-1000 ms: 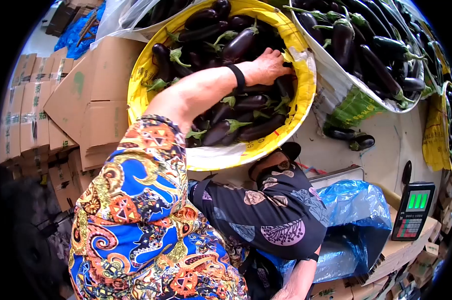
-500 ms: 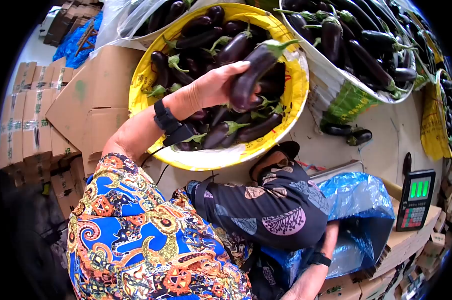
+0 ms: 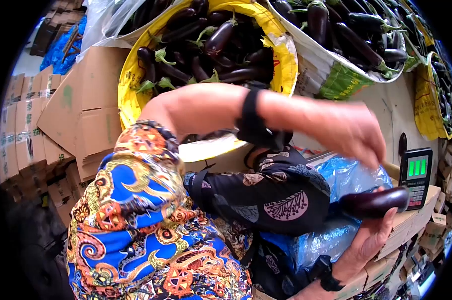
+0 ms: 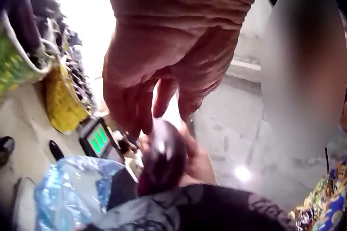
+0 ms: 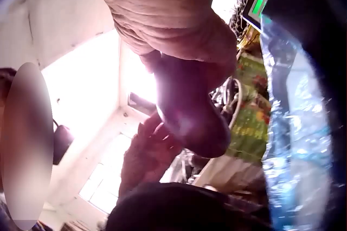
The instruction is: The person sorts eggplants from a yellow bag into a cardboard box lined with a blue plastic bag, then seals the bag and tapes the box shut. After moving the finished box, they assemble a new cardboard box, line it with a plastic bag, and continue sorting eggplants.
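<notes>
A dark purple eggplant (image 3: 373, 202) lies in my right hand (image 3: 372, 234), which grips it from below at the lower right, beside the blue plastic bag (image 3: 353, 180). My left hand (image 3: 361, 142) hangs just above it with fingers relaxed and holds nothing. In the left wrist view the left hand (image 4: 157, 85) hovers over the eggplant (image 4: 162, 158), with fingers of the right hand (image 4: 199, 160) behind it. In the right wrist view the right hand (image 5: 173, 36) is wrapped round the eggplant (image 5: 190, 109), and the left hand (image 5: 149, 158) shows beyond it.
A yellow basket (image 3: 128, 80) of several eggplants stands at top centre, and another lined basket (image 3: 336, 75) of them to its right. A scale display (image 3: 416, 176) with green digits sits on stacked cartons at right. Flat cardboard boxes (image 3: 81, 110) pile up at left.
My left hand lifted an eggplant out of the yellow basket and swung it right and down. The right hand came up and took it; the left hand has let go.
</notes>
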`<state>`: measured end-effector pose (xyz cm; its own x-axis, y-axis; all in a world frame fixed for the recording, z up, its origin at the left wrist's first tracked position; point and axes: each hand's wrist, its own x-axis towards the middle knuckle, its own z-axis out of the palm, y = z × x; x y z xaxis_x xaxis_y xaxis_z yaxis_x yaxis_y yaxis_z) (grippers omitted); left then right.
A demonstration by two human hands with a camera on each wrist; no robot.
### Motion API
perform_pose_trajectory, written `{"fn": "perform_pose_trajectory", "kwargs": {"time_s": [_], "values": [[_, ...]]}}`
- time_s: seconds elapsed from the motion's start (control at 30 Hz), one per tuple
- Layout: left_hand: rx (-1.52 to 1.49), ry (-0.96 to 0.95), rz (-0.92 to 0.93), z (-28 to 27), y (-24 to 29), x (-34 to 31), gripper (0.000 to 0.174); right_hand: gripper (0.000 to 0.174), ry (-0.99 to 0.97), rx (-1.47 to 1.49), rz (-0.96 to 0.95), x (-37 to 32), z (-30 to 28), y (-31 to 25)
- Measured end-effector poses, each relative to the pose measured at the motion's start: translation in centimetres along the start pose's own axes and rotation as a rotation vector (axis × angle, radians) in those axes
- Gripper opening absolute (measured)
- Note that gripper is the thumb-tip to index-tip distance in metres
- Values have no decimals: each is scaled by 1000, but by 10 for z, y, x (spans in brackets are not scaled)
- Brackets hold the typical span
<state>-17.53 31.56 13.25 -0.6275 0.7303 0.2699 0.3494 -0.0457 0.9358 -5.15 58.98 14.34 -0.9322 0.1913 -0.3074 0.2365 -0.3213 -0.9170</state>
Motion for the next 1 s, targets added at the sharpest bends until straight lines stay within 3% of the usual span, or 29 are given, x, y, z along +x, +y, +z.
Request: {"fn": "perform_pose_trajectory", "kwargs": {"time_s": [0.03,0.07,0.13,0.2,0.23,0.3,0.37,0.4,0.47,0.53,0.6,0.67,0.73,0.77,0.8,0.83,0.93,0.97,1.0], "values": [[-5,176,-37,-17,-22,-17,35,61,-79,10,48,-4,-18,7],[-85,249,-259,-39,-32,-37,37,61,-132,30,96,-9,-29,15],[42,376,-391,-66,-69,-89,38,66,4,116,211,-22,-45,35],[125,347,-618,-68,-114,-139,43,68,-33,206,235,-36,-55,42],[376,343,-710,-60,-143,-163,46,69,-26,268,252,-41,-56,43],[380,317,-912,-30,-197,-209,66,70,-7,372,281,-48,-59,44],[485,253,-947,0,-221,-228,79,70,-31,408,293,-50,-65,46],[657,236,-825,15,-255,-247,75,61,-33,424,311,-49,-70,48],[727,293,-1025,37,-229,-215,69,49,52,294,373,-41,-78,57],[688,335,-984,34,-225,-211,65,38,144,26,398,-30,-103,85],[408,440,-903,18,-209,-222,65,36,217,-200,427,-18,-123,123],[-213,540,-939,-7,-182,-232,68,38,429,-367,585,-8,-110,143],[-927,731,-845,-21,-158,-247,70,45,439,-359,664,-1,-140,190],[-1155,699,-711,-28,-141,-246,68,46,362,-233,623,3,-194,245],[-1372,651,-558,-33,-123,-239,65,47,291,-105,585,3,-210,273],[-1400,683,-493,-32,-109,-232,65,45,309,-130,599,-3,-235,291],[-1538,767,-440,-30,-91,-221,63,40,352,-256,666,-23,-200,266],[-1440,836,-505,-31,-100,-226,76,39,352,-278,672,-26,-196,262],[-1458,855,-506,-30,-103,-224,77,37,353,-301,673,-28,-194,259]]}}
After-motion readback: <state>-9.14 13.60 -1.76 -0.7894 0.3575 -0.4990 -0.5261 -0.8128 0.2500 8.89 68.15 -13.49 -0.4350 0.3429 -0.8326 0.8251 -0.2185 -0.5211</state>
